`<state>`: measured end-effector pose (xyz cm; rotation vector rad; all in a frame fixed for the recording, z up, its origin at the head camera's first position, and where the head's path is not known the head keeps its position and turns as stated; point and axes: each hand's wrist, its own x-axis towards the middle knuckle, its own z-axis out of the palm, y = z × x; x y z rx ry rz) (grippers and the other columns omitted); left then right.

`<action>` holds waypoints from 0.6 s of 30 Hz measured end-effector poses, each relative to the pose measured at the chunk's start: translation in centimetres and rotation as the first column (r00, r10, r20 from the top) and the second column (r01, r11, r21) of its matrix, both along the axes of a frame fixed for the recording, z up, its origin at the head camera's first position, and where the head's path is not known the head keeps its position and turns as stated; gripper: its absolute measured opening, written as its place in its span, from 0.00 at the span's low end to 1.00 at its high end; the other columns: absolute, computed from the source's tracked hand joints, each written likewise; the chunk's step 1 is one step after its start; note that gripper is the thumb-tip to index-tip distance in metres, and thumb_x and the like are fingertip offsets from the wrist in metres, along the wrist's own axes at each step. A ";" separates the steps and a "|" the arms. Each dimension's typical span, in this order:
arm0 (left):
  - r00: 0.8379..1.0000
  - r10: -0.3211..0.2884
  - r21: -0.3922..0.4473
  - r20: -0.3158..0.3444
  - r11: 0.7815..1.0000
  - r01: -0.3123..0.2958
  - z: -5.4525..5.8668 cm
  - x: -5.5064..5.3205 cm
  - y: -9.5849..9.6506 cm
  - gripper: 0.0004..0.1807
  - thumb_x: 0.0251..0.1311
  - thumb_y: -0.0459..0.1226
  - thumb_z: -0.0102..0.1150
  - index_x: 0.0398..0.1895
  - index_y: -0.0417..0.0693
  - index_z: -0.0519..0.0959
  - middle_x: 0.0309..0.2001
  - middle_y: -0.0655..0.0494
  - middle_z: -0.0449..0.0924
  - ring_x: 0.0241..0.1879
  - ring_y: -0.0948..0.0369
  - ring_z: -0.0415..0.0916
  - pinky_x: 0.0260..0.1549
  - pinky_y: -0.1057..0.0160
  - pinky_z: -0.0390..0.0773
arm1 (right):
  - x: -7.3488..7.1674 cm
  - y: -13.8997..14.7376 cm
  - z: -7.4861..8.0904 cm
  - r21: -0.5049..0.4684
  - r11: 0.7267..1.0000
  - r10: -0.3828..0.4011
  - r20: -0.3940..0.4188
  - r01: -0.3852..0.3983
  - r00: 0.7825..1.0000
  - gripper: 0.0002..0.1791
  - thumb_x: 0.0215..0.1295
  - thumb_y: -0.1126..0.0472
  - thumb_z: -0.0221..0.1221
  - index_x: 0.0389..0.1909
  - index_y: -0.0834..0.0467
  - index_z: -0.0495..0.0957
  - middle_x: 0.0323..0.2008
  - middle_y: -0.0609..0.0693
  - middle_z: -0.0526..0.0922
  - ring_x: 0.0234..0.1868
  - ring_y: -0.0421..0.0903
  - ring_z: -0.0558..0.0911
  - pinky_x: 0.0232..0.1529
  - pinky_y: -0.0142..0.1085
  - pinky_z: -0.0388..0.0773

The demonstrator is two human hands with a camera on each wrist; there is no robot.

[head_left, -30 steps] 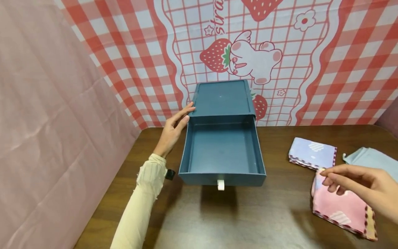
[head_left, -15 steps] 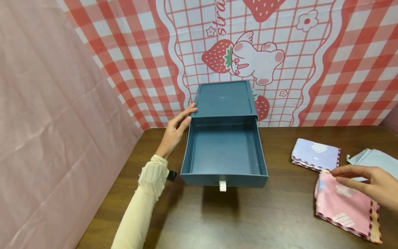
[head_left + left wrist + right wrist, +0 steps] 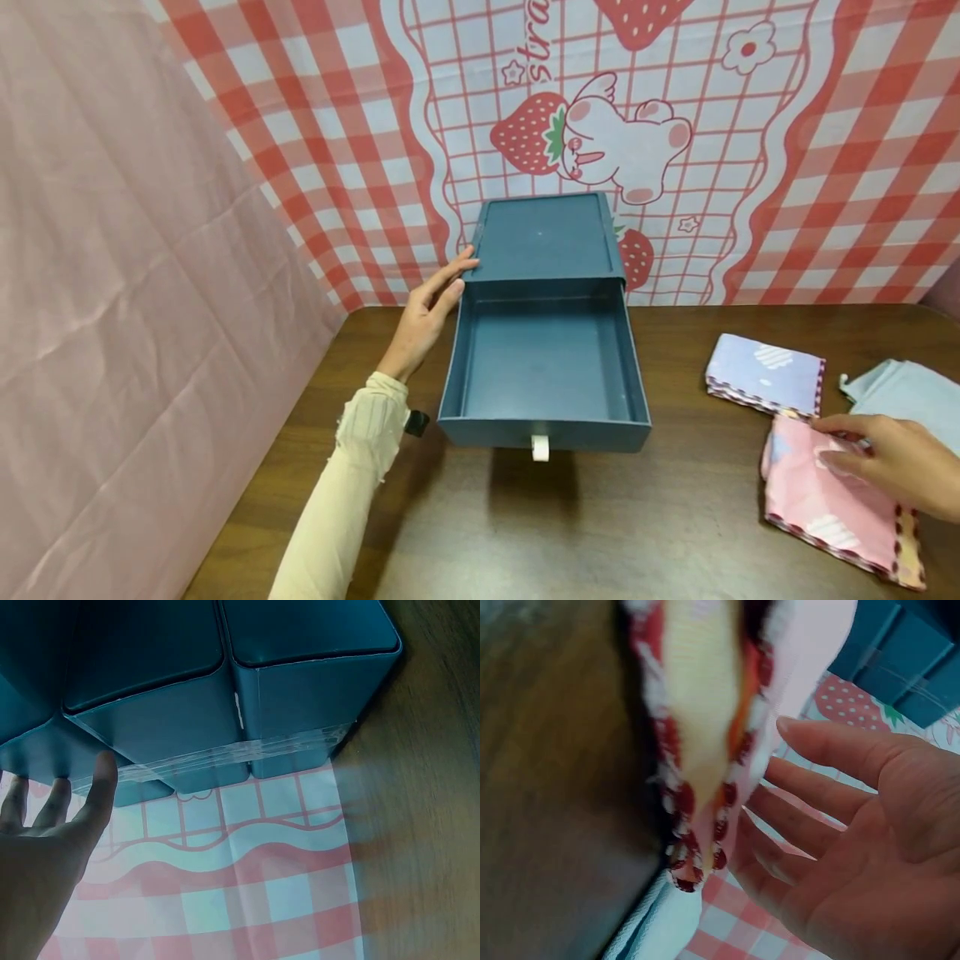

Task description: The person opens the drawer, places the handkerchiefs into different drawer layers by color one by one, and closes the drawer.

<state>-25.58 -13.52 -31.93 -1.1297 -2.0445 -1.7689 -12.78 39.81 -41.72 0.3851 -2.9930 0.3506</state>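
Observation:
On the table a blue drawer box (image 3: 546,237) stands with its drawer (image 3: 542,362) pulled out and nothing inside. My left hand (image 3: 422,325) rests its fingers on the box's left side; in the left wrist view, the straight fingers (image 3: 103,776) lie at its wall. At the right, my right hand (image 3: 896,462) is over a folded pink cloth (image 3: 806,508) with white patches and a scalloped dark-red edge. The right wrist view has its loosely bent fingers (image 3: 802,825) beside the cloth's layered edge (image 3: 697,712); whether they touch it is unclear.
Behind the pink cloth lies a folded lavender cloth (image 3: 765,371). A pale blue cloth (image 3: 911,396) lies farther right, partly behind my right hand. A white pull tab (image 3: 540,448) hangs at the drawer's front. A checked strawberry curtain (image 3: 585,150) backs the wooden table (image 3: 637,525).
My right hand has come lower, onto the pink cloth. The left hand stays at the box. The whole scene has shifted slightly to the right in the head view.

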 end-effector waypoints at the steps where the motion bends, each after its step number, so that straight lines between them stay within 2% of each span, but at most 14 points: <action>1: 1.000 -0.001 -0.003 0.000 1.000 0.001 0.0 0.0 0.0 0.21 0.76 0.27 0.39 0.68 0.29 0.67 0.75 0.38 0.55 0.76 0.53 0.52 0.70 0.52 0.60 | 0.0 -0.1 -0.1 -0.002 1.000 0.012 -0.021 -0.012 1.000 0.19 0.48 0.64 0.74 0.40 0.68 0.84 0.31 0.63 0.84 0.31 0.53 0.79 0.33 0.56 0.77; 3: 1.000 -0.003 -0.007 -0.001 1.000 0.003 0.1 0.0 -0.1 0.21 0.76 0.27 0.38 0.68 0.30 0.67 0.76 0.39 0.55 0.76 0.54 0.52 0.70 0.52 0.60 | 0.0 -0.3 -0.4 0.013 0.999 0.033 -0.079 -0.032 0.996 0.19 0.43 0.66 0.75 0.38 0.68 0.84 0.30 0.60 0.85 0.31 0.53 0.80 0.33 0.56 0.77; 4: 1.000 -0.004 -0.007 -0.002 1.000 0.004 0.1 0.0 -0.1 0.21 0.76 0.27 0.38 0.68 0.30 0.67 0.76 0.39 0.55 0.76 0.54 0.52 0.70 0.52 0.60 | 0.0 -0.4 -0.4 0.018 0.999 0.032 -0.069 -0.030 0.997 0.19 0.43 0.67 0.75 0.38 0.70 0.84 0.29 0.59 0.84 0.31 0.53 0.79 0.33 0.55 0.77; 7: 1.000 -0.004 -0.010 -0.004 1.000 0.004 0.2 0.0 -0.2 0.21 0.76 0.27 0.38 0.68 0.30 0.67 0.76 0.39 0.54 0.76 0.55 0.52 0.70 0.52 0.60 | -0.3 -0.7 -0.2 0.038 0.999 0.003 0.002 -0.003 1.000 0.19 0.47 0.68 0.73 0.40 0.73 0.81 0.30 0.59 0.83 0.32 0.55 0.79 0.33 0.55 0.77; 10: 1.000 -0.003 -0.011 -0.013 1.000 0.002 0.3 0.0 -0.2 0.21 0.76 0.26 0.38 0.68 0.30 0.67 0.76 0.38 0.55 0.76 0.55 0.52 0.70 0.52 0.60 | -0.4 -0.9 0.1 0.054 0.998 -0.036 0.091 0.031 0.995 0.21 0.51 0.67 0.70 0.43 0.76 0.79 0.33 0.66 0.82 0.35 0.61 0.80 0.36 0.60 0.75; 12: 1.000 -0.002 -0.012 -0.020 1.000 0.002 0.3 -0.1 -0.2 0.21 0.76 0.26 0.38 0.68 0.30 0.67 0.76 0.38 0.55 0.76 0.55 0.52 0.70 0.52 0.60 | -0.5 -1.0 0.2 0.058 0.997 -0.046 0.108 0.040 0.993 0.22 0.52 0.67 0.70 0.43 0.77 0.78 0.34 0.68 0.82 0.37 0.64 0.80 0.37 0.61 0.75; 14: 1.000 -0.001 -0.014 -0.024 1.000 0.001 0.3 -0.1 -0.2 0.21 0.75 0.26 0.38 0.68 0.29 0.67 0.75 0.38 0.55 0.76 0.54 0.52 0.70 0.52 0.60 | -0.4 -1.1 0.2 0.052 0.998 -0.040 0.102 0.035 0.994 0.21 0.51 0.68 0.69 0.43 0.78 0.78 0.33 0.68 0.82 0.36 0.65 0.80 0.37 0.62 0.75; 18: 1.000 0.002 -0.016 -0.013 1.000 -0.002 0.2 -0.1 -0.2 0.21 0.76 0.26 0.39 0.68 0.29 0.67 0.75 0.38 0.55 0.76 0.53 0.52 0.70 0.52 0.60 | -0.1 -1.3 -0.1 0.052 0.999 -0.019 0.067 0.015 0.998 0.17 0.49 0.69 0.69 0.38 0.76 0.79 0.28 0.61 0.82 0.32 0.58 0.80 0.35 0.59 0.75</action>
